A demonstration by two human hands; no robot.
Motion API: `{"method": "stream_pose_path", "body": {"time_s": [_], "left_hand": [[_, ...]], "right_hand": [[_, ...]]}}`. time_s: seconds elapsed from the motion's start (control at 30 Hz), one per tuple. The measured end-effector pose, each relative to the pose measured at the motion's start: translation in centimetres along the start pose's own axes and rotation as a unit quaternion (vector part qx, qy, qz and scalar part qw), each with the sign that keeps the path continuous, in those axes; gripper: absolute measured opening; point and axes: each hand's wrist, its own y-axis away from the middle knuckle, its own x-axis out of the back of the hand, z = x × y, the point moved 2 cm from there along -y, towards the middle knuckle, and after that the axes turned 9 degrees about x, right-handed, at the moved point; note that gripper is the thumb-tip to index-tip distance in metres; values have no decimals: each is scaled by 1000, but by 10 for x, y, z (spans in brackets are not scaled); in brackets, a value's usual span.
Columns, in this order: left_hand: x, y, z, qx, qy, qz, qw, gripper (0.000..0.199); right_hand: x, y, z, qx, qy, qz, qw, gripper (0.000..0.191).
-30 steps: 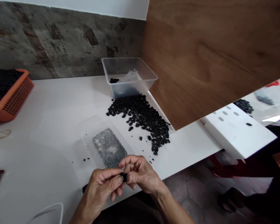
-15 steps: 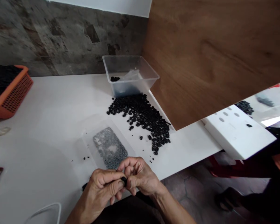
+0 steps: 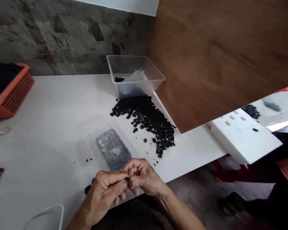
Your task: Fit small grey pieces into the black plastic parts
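Observation:
At the table's front edge my left hand (image 3: 109,188) and my right hand (image 3: 144,177) meet, both closed in a pinch. Between their fingertips is a small black piece (image 3: 127,179), mostly covered by thumbs and fingers. Just beyond the hands lies a clear shallow tray (image 3: 96,156) of small grey metal pins (image 3: 120,156). Past it a large heap of small black oval pieces (image 3: 144,111) spreads over the white table. More black pieces (image 3: 87,189) show partly behind my left wrist.
A clear plastic bin (image 3: 136,86) stands behind the heap. An orange basket (image 3: 16,92) of black items is at left, a white cable (image 3: 61,214) near front left. A wooden panel (image 3: 218,57) rises at right, beside a white box (image 3: 244,137). Part of another person shows far right.
The hands stay together on the small black piece, with slight finger shifts. The view has tilted a little. At the far right edge, part of another person has come into view.

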Motion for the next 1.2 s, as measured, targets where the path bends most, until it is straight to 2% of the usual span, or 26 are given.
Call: {"method": "stream_pose_path", "body": {"time_s": [0.1, 0.33, 0.57, 0.67, 0.77, 0.83, 0.9, 0.97, 1.07, 1.13, 1.2], "left_hand": [[-2, -1, -2, 10, 36, 3, 999, 29], [1, 4, -4, 33, 143, 100, 984, 28], [3, 3, -8, 27, 154, 113, 981, 28], [17, 9, -10, 15, 155, 190, 969, 23], [50, 25, -9, -26, 135, 327, 935, 18], [74, 39, -8, -59, 94, 417, 902, 16], [91, 49, -9, -47, 12, 452, 891, 14], [98, 52, -14, -5, -100, 429, 898, 15], [95, 46, -25, 20, -250, 335, 908, 23], [91, 40, -34, 19, -296, 284, 912, 27], [89, 36, -39, 20, -316, 264, 911, 27]], "right_hand": [[3, -2, -1, -9, 1, -10, 1000, 41], [-1, -3, -1, 16, -37, -33, 999, 43], [-3, -1, 3, 27, -13, -9, 1000, 34], [-5, 2, -1, 46, 45, 23, 998, 31], [-6, 11, -9, 90, 129, 49, 986, 24], [-8, 18, -10, 83, 183, 25, 979, 21], [-10, 25, -7, 48, 241, -10, 969, 21], [-14, 30, -1, 19, 317, -58, 946, 22], [-20, 33, 6, 11, 442, -140, 886, 23], [-19, 33, 8, 14, 498, -163, 851, 23], [-15, 33, 9, 12, 528, -157, 834, 24]]}}
